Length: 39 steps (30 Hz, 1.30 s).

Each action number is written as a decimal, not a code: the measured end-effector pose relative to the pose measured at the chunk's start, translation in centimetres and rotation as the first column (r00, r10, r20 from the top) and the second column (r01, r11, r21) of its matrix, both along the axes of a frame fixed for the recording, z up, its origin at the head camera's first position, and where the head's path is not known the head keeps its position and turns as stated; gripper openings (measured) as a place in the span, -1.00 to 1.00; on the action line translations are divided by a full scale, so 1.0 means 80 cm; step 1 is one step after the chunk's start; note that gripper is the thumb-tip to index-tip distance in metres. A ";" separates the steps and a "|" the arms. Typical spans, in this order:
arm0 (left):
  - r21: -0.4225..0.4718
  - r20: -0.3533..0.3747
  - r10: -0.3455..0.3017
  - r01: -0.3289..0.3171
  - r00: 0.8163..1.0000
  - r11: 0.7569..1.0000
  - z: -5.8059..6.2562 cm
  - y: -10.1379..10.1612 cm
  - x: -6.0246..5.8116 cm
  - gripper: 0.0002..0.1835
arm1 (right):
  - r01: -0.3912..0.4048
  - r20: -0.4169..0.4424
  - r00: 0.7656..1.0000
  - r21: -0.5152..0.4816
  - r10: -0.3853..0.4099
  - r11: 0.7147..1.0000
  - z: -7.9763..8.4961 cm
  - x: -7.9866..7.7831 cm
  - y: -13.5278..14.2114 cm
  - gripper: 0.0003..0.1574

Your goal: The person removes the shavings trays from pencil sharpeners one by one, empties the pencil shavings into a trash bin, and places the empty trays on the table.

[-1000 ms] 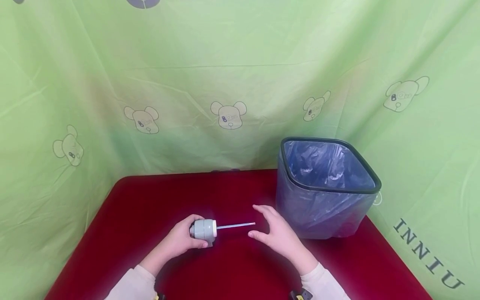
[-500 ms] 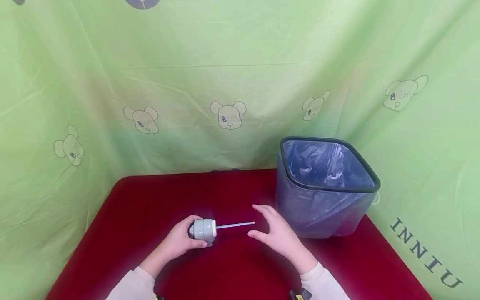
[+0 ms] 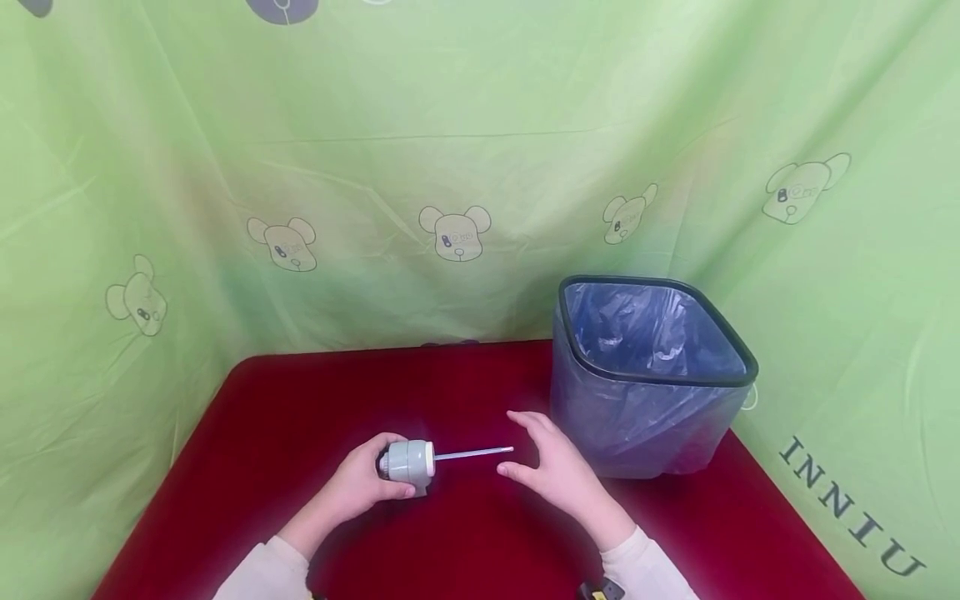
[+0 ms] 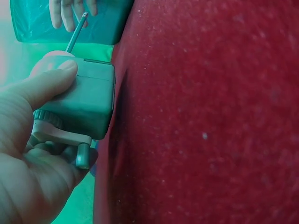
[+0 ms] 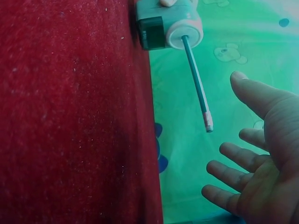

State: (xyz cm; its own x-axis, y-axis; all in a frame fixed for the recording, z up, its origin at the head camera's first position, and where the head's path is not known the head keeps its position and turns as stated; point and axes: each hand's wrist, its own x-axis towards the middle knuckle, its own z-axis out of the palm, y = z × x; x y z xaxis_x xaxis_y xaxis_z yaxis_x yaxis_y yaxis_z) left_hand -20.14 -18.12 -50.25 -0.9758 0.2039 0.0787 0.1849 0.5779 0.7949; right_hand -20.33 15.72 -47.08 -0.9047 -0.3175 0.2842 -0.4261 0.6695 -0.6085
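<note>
Left hand [image 3: 360, 477] grips a grey crank sharpener [image 3: 408, 463] over the red worktop [image 3: 330, 392]; one pencil [image 3: 471, 454] juts from its front towards the right hand [image 3: 564, 479], which holds nothing, its fingers spread near the pencil's free end without touching it. From where I stand, I can't tell whether the sharpener touches the worktop.

My worry is that long pencil: a careless swing of the right hand could knock its end sideways, bending or perhaps snapping it at the mouth. If only the sharpener's own hold keeps the pencil in, tipping the body nose-down might let it slip out. The crank [image 4: 60, 135] sits close to the left palm, so turning it now might catch that hand.

I count two hands, one sharpener, one crank, one pencil and one bin [image 3: 678, 381], with one bluish liner [image 3: 630, 433].
</note>
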 end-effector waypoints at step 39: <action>0.132 0.015 -0.061 0.059 0.998 0.989 0.040 -0.008 0.002 -0.18 | -0.031 -0.026 0.999 -0.030 0.030 0.999 -0.004 0.000 -0.005 -0.03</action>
State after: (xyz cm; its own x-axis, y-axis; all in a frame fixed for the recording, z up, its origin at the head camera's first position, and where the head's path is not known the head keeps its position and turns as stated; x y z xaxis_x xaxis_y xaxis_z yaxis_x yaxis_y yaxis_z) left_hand -20.00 -18.75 -47.05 -0.9637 0.2513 0.0905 0.2004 0.4564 0.8669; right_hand -20.29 15.31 -47.36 -0.8869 -0.3359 0.3170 -0.4619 0.6369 -0.6172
